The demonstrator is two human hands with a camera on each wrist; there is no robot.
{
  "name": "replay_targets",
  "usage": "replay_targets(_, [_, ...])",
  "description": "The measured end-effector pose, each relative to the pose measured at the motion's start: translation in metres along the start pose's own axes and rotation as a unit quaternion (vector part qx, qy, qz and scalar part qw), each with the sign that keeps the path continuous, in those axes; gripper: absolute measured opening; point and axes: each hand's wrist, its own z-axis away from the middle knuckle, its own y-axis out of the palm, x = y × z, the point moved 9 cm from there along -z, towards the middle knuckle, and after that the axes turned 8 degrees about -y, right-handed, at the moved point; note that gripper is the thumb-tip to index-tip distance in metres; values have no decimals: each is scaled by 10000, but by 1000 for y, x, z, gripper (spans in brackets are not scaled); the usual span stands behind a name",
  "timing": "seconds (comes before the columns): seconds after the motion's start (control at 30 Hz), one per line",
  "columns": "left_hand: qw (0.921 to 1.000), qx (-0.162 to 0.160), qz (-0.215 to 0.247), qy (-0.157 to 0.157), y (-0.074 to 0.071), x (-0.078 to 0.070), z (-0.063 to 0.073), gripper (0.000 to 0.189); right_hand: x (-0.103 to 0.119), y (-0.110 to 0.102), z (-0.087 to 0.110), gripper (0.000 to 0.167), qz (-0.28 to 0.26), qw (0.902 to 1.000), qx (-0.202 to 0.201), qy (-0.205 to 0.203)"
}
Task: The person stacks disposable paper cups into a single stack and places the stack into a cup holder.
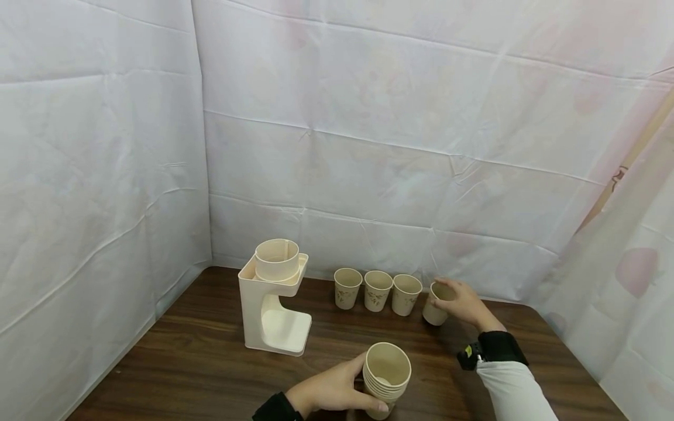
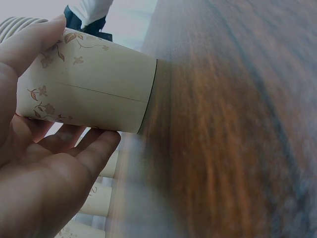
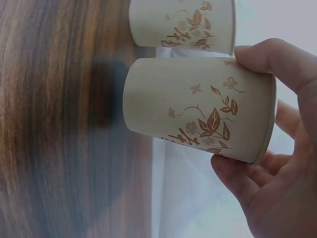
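My left hand (image 1: pixel 337 387) grips a stack of nested beige paper cups (image 1: pixel 387 374) near the table's front, thumb on one side and fingers on the other. In the left wrist view the lowest cup (image 2: pixel 99 82) of that stack shows brown leaf prints, its base close to the wood. Farther right, my right hand (image 1: pixel 466 304) holds a single paper cup (image 1: pixel 434 310) near its rim between thumb and fingers. Seen from the right wrist, this cup (image 3: pixel 198 106) tilts slightly, with a dark shadow beside its base and a neighbouring cup (image 3: pixel 183 22) close by.
Three upright paper cups, a left one (image 1: pixel 347 289), a middle one (image 1: pixel 377 291) and a right one (image 1: pixel 406 295), line the table's back. A cream stand (image 1: pixel 253 310) with a round holder (image 1: pixel 277 260) on top is to their left. White cloth (image 1: pixel 368 146) hangs behind the wooden table (image 1: pixel 174 362).
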Motion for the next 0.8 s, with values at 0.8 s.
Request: replay_targets(0.8, [10000,-14,-84,-19,-1,1,0,75,40,-17,29,65,219,9977,-535,-357])
